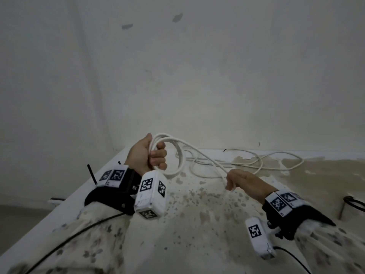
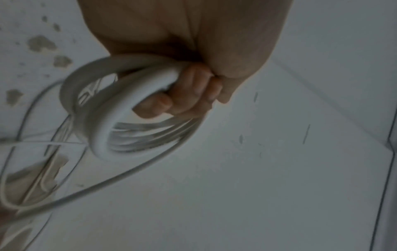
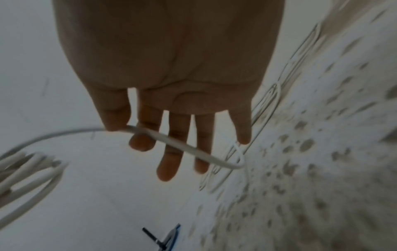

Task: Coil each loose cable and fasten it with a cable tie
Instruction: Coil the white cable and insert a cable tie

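My left hand (image 1: 156, 157) is raised above the table's far left and grips a coil of several loops of white cable (image 1: 178, 155). In the left wrist view the fingers (image 2: 193, 88) curl round the thick loops of the coil (image 2: 103, 127). A strand runs from the coil down to my right hand (image 1: 230, 184), which pinches the white cable (image 3: 182, 147) between thumb and forefinger while the other fingers hang straight. The loose rest of the cable (image 1: 276, 158) lies in slack bends on the table by the wall.
The table (image 1: 197, 224) has a white top with peeling, stained patches and meets the wall at the back. Its left edge (image 1: 65, 200) drops off beside my left arm. A dark wire object (image 1: 351, 203) lies at the right edge. A small black strip (image 1: 225, 149) rests by the wall.
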